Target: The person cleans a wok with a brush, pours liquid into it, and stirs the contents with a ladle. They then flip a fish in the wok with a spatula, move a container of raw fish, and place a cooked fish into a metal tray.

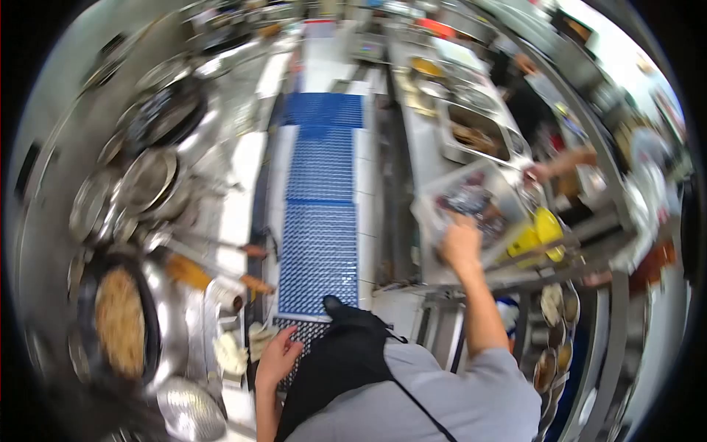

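My right hand [462,239] reaches over the near left part of a white plastic tub [436,214] on the steel counter. Its fingers look closed on a clear plastic bag [465,199] with dark contents, though blur softens the detail. My left hand [276,357] hangs low beside my black apron [331,376]. It holds nothing, and its fingers are apart. Nearest to it lies a pale cloth [232,353] on the edge of the stove side.
Left, a wok [151,317] holds a browned flat food [119,323]; ladles and pans line the range. A steel pan [477,138] stands behind the tub, a yellow container [545,228] beside it. Another person's hand [541,172] is across the counter. Blue mats [320,221] run along the aisle.
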Demonstrator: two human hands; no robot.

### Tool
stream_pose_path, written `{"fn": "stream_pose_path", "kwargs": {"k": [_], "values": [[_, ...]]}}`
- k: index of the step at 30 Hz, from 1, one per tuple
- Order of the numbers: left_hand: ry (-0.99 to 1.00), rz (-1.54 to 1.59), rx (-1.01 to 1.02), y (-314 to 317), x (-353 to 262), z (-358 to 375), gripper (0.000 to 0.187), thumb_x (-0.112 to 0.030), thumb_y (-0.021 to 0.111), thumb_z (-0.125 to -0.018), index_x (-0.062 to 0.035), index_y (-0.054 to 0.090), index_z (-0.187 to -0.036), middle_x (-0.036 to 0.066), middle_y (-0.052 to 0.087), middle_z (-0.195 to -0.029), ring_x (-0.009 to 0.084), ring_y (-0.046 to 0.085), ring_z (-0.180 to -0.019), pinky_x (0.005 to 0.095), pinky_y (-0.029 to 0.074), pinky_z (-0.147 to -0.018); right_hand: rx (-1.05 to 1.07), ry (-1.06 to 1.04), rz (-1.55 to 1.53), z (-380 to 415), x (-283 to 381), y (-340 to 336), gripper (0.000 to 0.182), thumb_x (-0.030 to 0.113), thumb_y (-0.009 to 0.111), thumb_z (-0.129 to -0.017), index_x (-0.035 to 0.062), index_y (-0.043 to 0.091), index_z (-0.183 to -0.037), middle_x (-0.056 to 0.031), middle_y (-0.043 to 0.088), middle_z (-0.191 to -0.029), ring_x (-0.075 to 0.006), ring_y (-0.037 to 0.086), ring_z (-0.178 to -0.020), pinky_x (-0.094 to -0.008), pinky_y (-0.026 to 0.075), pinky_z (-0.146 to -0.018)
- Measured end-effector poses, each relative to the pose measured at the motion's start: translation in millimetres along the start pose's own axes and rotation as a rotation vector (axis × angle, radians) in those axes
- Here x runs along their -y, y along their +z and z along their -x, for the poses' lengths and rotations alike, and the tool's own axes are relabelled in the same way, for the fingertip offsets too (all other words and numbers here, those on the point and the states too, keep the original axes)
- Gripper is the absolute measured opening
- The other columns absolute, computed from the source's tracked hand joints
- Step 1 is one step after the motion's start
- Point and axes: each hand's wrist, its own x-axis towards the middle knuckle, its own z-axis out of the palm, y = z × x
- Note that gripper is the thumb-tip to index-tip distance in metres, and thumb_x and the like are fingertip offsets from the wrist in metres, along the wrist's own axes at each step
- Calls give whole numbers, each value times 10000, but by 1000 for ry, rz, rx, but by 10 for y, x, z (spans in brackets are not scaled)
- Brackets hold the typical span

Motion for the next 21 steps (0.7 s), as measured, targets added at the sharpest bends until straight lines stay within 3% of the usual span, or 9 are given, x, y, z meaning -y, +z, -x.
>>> {"fn": "stream_pose_path", "kwargs": {"k": [2,4,5,7,9,11,16,19,21], "values": [[-26,-46,-157,-99,-263,290,431,-141,649,-807,-55,614,-1228,176,686,-817,322,671,-763,398,506,-702,209,49,19,96,-157,98,303,190,696,-723,32,692,-980,-180,608,-1113,-366,583,-1029,-452,527,-825],[-3,73,-331,198,-63,269,370,-106,615,-818,-61,635,-1185,167,655,-761,306,642,-688,393,493,-650,200,31,165,6,-236,-550,445,315,819,-673,41,689,-999,-165,601,-1078,-373,560,-1045,-454,505,-858],[-1,13,-454,-26,38,380,352,-104,620,-822,-67,646,-1171,146,640,-720,262,626,-622,367,484,-606,166,16,76,34,-1,-581,529,342,803,-699,32,660,-1104,-157,582,-1152,-375,522,-1121,-460,497,-873],[-73,-100,-635,-345,128,577,318,-100,612,-822,-77,662,-1135,166,631,-682,307,625,-592,397,479,-581,2,-57,-109,-2,262,-486,459,298,763,-771,30,657,-1127,-172,584,-1192,-385,524,-1103,-459,471,-893],[-252,-125,-714,-540,22,785,279,-119,589,-832,-83,651,-1102,201,639,-711,396,637,-689,483,501,-665,-51,-173,-190,-37,514,-546,460,309,753,-783,26,657,-1132,-182,614,-1165,-375,561,-1068,-457,474,-883],[-302,-207,-885,-639,106,910,242,-113,585,-850,-61,658,-1075,205,631,-685,399,632,-662,477,503,-650,141,-293,-334,-52,864,-671,451,309,747,-791,21,658,-1126,-193,633,-1116,-375,588,-1019,-451,480,-868],[-519,-518,-824,-601,387,983,579,-321,702,-803,11,557,-1255,220,628,-1114,369,595,-1022,488,471,-831,564,-613,-382,84,1918,-806,458,336,740,-782,23,667,-1107,-200,663,-1032,-373,628,-972,-444,500,-830],[-537,-644,-781,-454,359,757,831,-435,757,-728,39,467,-1346,260,566,-1207,386,533,-1128,502,436,-909,612,-837,-443,140,2443,-621,483,389,702,-813,39,661,-1144,-218,660,-1056,-379,633,-1001,-445,506,-863],[-578,-643,-738,-389,445,564,905,-463,762,-707,28,424,-1389,239,580,-1188,384,525,-1136,516,419,-927,594,-988,-463,108,2791,-606,421,381,690,-832,33,668,-1069,-212,663,-1018,-367,638,-979,-450,506,-857]]}}
